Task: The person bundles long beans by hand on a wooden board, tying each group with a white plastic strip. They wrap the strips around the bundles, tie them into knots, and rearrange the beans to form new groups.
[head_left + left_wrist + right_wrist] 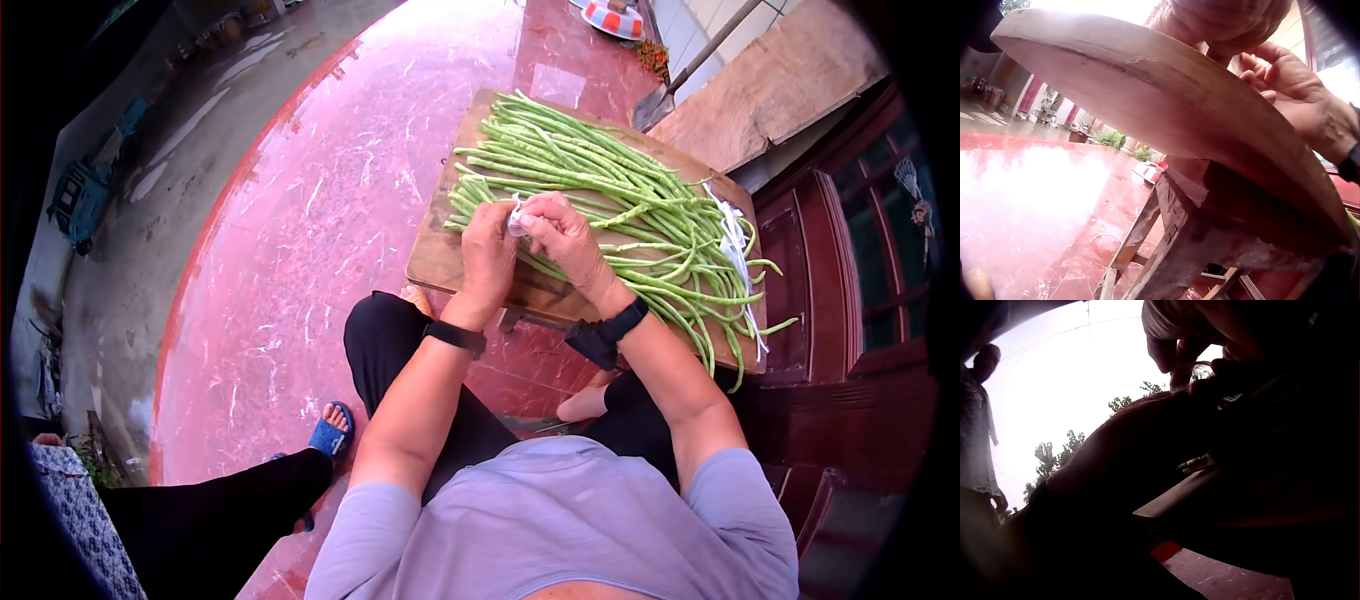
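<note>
Both hands meet over the near left edge of a wooden board (437, 255), close to the ends of a large bundle of long green beans (590, 165). My left hand (488, 250) and right hand (567, 238) pinch a small clear, whitish strip (516, 219) between them; its exact kind I cannot tell. In the left wrist view the left hand (1229, 25) is at the board's rim, with the right hand (1300, 94) beyond it. Dark in the right wrist view, the fingers show a thin loop (1202, 363) between them. A white strip (737, 245) lies across the beans' far right part.
Wooden legs (1166, 231) support the board above a shiny red floor (290, 250). A red-brown door (820, 270) borders it on the right. Another person's leg (230, 510) with a blue sandal (330, 432) is at lower left. A shovel (655, 105) leans behind the board.
</note>
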The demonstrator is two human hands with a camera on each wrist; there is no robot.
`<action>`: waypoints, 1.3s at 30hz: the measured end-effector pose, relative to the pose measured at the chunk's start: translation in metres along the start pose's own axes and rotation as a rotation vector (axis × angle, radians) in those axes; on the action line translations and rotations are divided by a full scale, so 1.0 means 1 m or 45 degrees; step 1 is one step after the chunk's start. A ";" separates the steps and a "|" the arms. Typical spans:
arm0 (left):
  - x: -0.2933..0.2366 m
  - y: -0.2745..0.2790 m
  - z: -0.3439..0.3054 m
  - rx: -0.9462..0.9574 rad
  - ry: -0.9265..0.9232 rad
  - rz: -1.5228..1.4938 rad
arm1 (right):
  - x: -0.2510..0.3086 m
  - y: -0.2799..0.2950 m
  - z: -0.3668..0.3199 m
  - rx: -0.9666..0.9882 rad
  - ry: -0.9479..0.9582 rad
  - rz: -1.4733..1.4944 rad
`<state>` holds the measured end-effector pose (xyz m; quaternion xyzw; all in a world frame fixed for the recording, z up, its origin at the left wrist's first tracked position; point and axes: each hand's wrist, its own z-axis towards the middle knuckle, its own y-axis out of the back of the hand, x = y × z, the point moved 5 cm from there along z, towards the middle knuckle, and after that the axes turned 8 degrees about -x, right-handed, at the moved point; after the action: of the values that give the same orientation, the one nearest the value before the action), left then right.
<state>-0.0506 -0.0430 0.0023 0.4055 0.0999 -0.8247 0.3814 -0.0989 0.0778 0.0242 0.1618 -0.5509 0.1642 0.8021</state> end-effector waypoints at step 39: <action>0.028 0.008 -0.001 0.206 0.912 -0.576 | 0.037 0.080 0.045 -0.854 -0.058 -0.090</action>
<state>-0.0550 -0.0631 -0.0177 0.6626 0.2472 -0.7000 0.0992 -0.1595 0.1329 0.0804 -0.0887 -0.5860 -0.0578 0.8034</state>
